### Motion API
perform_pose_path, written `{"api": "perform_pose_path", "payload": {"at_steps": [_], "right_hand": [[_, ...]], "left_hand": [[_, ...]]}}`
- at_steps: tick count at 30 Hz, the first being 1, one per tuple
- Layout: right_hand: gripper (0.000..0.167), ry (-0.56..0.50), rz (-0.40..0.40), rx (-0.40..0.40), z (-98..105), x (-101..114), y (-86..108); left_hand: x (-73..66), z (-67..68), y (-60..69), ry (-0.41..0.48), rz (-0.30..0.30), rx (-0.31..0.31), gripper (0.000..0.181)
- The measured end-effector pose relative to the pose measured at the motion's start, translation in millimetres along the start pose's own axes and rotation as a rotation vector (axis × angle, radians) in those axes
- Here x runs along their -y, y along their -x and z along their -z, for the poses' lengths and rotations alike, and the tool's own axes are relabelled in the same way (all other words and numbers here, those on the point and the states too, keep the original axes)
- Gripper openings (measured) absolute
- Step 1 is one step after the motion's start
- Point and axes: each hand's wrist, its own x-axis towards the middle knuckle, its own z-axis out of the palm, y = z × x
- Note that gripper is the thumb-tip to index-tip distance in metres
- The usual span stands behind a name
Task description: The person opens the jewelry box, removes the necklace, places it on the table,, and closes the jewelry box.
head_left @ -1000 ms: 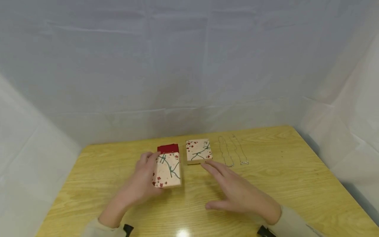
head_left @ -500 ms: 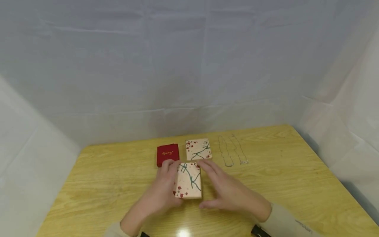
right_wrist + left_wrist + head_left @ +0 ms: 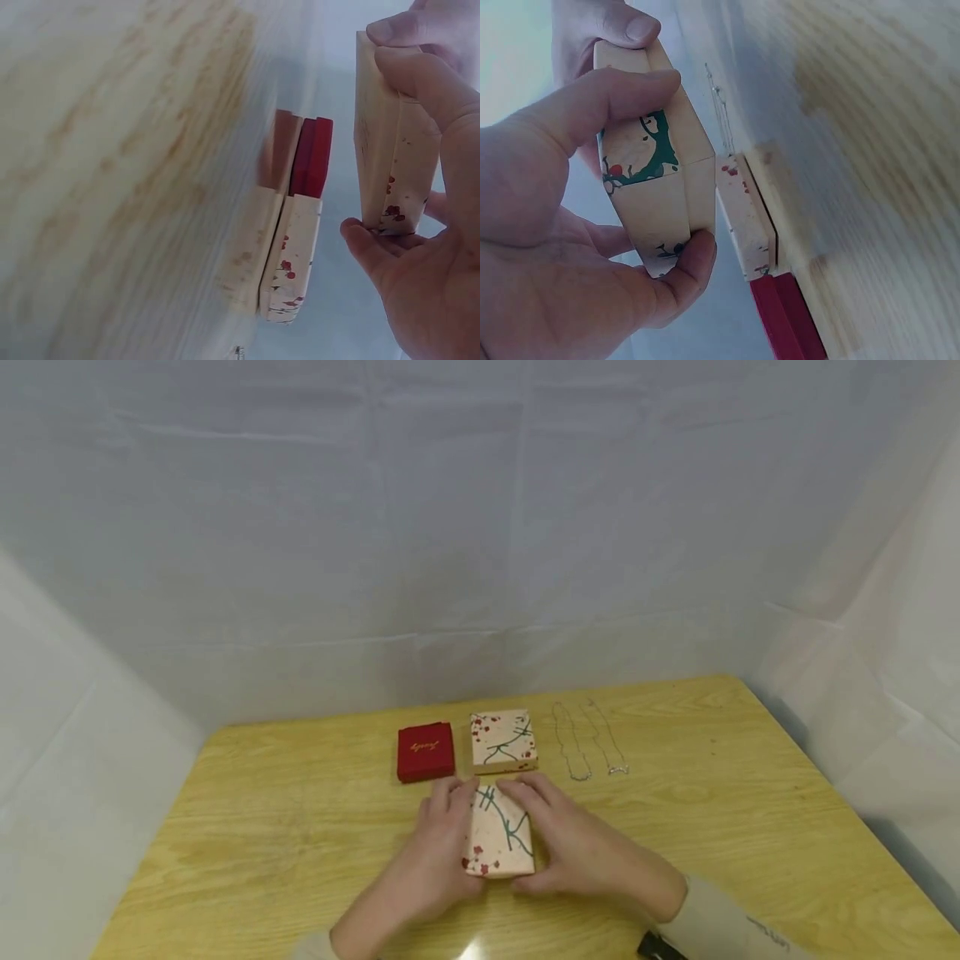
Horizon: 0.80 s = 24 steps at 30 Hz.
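Table, two hands, three boxes, one held, two necklaces

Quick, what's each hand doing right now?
Left hand: holding the nearer flowery box on one side.
Right hand: holding the same box, opposite side.

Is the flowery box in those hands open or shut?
Shut. In both wrist views, the held box has its two parts together, with only a thin line between.

Gold cursive lettering crosses the top of a red box, just beyond the left hand's grip; too small to read surely. Behind the right hand's grip, the sleeve bears dark, illegible lettering.
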Motion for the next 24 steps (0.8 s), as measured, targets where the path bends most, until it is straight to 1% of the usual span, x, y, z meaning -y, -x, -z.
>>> {"api": "perform_pose_path", "payload": {"at_steps": [5, 9, 12, 16, 19, 24], "right_hand": [[0.122, -0.054, -0.03, 0.003, 1, -3, 2.5], [0.123, -0.115, -0.045, -0.005, 7, -6, 6.0], [0.122, -0.139, -0.029, -0.012, 10, -9, 8.0], [0.123, -0.152, -0.009, -0.013, 15, -13, 10.5], [0.124, -0.165, -0.013, -0.006, 18, -15, 12.5], [0.123, -0.178, 0.009, -0.005, 21, -19, 14.1]], "left_hand": [[-3.1, -1.9, 3.6, 0.025, -0.006, -0.015, 0.124], [-3.9, -1.3, 6.2, 0.066, -0.012, -0.025, 0.125], [-2.0, -1.0, 7.2, 0.106, -0.025, -0.03, 0.125], [2.2, -0.1, 9.3, 0.145, -0.034, -0.017, 0.123], [4.7, 0.8, 11.2, 0.161, -0.037, 0.0, 0.123], [7.0, 2.8, 12.4, 0.177, -0.064, 0.009, 0.121]]}}
